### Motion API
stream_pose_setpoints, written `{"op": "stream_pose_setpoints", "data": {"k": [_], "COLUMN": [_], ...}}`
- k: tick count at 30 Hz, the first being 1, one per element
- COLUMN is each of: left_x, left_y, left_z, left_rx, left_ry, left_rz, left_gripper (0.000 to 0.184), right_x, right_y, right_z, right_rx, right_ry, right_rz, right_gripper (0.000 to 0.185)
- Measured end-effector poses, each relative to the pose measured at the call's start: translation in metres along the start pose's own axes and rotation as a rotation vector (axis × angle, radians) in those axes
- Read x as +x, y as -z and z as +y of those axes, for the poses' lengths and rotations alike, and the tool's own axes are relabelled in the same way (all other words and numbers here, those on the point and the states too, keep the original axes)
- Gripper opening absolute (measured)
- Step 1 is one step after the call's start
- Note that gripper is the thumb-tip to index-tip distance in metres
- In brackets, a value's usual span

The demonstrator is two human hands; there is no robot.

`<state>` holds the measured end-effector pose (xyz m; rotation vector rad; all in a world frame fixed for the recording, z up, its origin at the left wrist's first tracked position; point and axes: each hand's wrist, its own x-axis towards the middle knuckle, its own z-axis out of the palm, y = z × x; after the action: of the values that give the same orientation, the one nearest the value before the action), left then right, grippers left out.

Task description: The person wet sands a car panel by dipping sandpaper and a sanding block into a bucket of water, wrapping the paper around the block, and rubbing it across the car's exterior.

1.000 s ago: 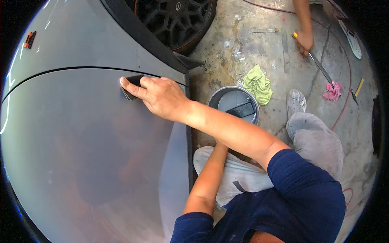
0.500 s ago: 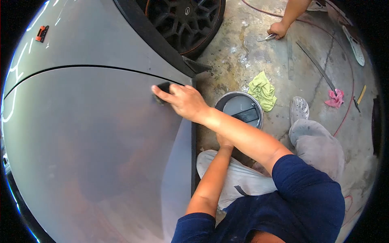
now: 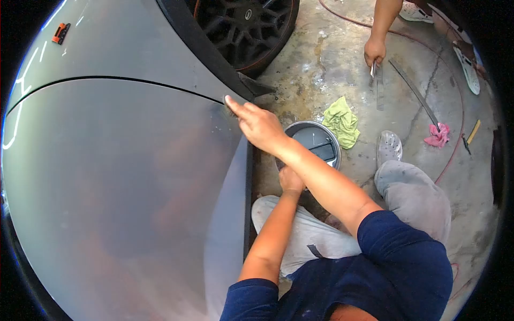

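Observation:
My right hand (image 3: 261,127) presses a dark sanding pad (image 3: 231,111) on the grey car panel (image 3: 134,176), close to the panel seam and the wheel arch. The hand covers most of the pad, and the index finger points along it. White droplets lie on the panel just left of the pad. Under my right forearm, my left hand (image 3: 291,179) is curled at the near rim of a round bucket (image 3: 339,160). Its fingers are partly hidden, so what it grips does not show. A dark block (image 3: 323,152) lies in the bucket's cloudy water.
A green cloth (image 3: 341,122) lies beside the bucket. A co-worker's hand (image 3: 375,50) holds a small metal tool over the floor near a long strip (image 3: 379,88). Also there are a pink cloth (image 3: 437,136), a red hose (image 3: 459,101) and a wheel (image 3: 246,32).
My right hand has slid the pad toward the seam and the panel's edge. My left hand shows more beside the bucket. The co-worker's hand has turned its tool downward.

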<state>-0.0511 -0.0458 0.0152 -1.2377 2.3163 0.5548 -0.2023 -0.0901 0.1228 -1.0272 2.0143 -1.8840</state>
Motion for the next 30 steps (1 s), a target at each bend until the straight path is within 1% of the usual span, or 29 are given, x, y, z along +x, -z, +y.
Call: {"op": "stream_pose_setpoints", "data": {"k": [3, 4, 5, 7, 8, 9, 11, 12, 13, 15, 16, 18, 19, 21, 23, 24, 25, 27, 28, 29, 30], "left_x": [-0.005, -0.002, 0.004, 0.021, 0.03, 0.044, 0.07, 0.056, 0.038, 0.054, 0.05, 0.039, 0.031, 0.02, 0.018, 0.014, 0.01, -0.002, -0.007, -0.001, 0.003], "left_y": [0.019, 0.016, 0.01, -0.011, -0.023, -0.045, -0.081, -0.061, -0.053, -0.12, -0.103, -0.068, -0.051, -0.019, -0.009, -0.001, 0.003, 0.016, 0.018, 0.013, 0.004], "left_z": [0.024, 0.025, 0.023, 0.011, 0.008, 0.003, 0.001, 0.026, 0.037, 0.004, 0.012, 0.027, 0.027, 0.016, -0.008, -0.012, -0.011, 0.002, 0.011, 0.012, 0.009], "left_rx": [0.148, 0.259, 0.341, 0.503, 0.524, 0.468, 0.353, 0.379, 0.312, 0.174, 0.193, 0.219, 0.24, 0.295, 0.303, 0.31, 0.216, 0.03, 0.044, 0.069, 0.09], "left_ry": [-0.128, -0.128, -0.159, -0.219, -0.246, -0.248, -0.248, -0.263, -0.306, -0.464, -0.386, -0.223, -0.213, -0.196, -0.277, -0.318, -0.311, -0.304, -0.236, -0.251, -0.261], "left_rz": [-0.083, -0.154, -0.202, -0.295, -0.336, -0.4, -0.519, -0.596, -0.49, -0.281, -0.36, -0.52, -0.502, -0.465, -0.27, -0.168, -0.123, -0.045, 0.005, 0.05, 0.091], "left_gripper": [0.042, 0.044, 0.045, 0.046, 0.045, 0.045, 0.044, 0.046, 0.047, 0.047, 0.046, 0.043, 0.041, 0.038, 0.039, 0.04, 0.038, 0.035, 0.032, 0.032, 0.032], "right_x": [0.0, 0.0, -0.001, -0.004, -0.008, -0.015, -0.037, -0.057, -0.076, -0.098, -0.104, -0.104, -0.1, -0.066, -0.042, -0.034, -0.032, -0.012, -0.003, 0.007, 0.015], "right_y": [0.013, 0.026, 0.033, 0.059, 0.064, 0.068, 0.047, 0.032, 0.022, 0.015, 0.013, 0.01, 0.012, 0.023, 0.031, 0.033, 0.04, 0.053, 0.058, 0.061, 0.066], "right_z": [0.048, 0.06, 0.079, 0.09, 0.089, 0.084, 0.1, 0.122, 0.146, 0.159, 0.163, 0.166, 0.161, 0.125, 0.092, 0.089, 0.085, 0.077, 0.067, 0.056, 0.046], "right_rx": [0.226, 0.239, 0.204, 0.096, 0.036, -0.028, -0.347, -0.484, -0.618, -0.616, -0.627, -0.637, -0.64, -0.63, -0.613, -0.598, -0.517, 0.033, 0.224, 0.416, 0.526], "right_ry": [-0.128, -0.179, -0.07, -0.235, -0.428, -0.623, -0.781, -0.676, -0.566, -0.679, -0.686, -0.625, -0.594, -0.557, -0.526, -0.526, -0.403, -0.566, -0.6, -0.634, -0.601], "right_rz": [-0.068, -0.154, -0.226, -0.7, -0.908, -1.108, -1.112, -1.046, -0.97, -0.991, -1.005, -0.922, -0.88, -0.929, -0.961, -0.999, -0.876, -0.784, -0.721, -0.653, -0.586], "right_gripper": [0.031, 0.027, 0.025, 0.024, 0.024, 0.024, 0.029, 0.031, 0.035, 0.033, 0.034, 0.034, 0.034, 0.031, 0.03, 0.039, 0.038, 0.03, 0.025, 0.022, 0.024]}}
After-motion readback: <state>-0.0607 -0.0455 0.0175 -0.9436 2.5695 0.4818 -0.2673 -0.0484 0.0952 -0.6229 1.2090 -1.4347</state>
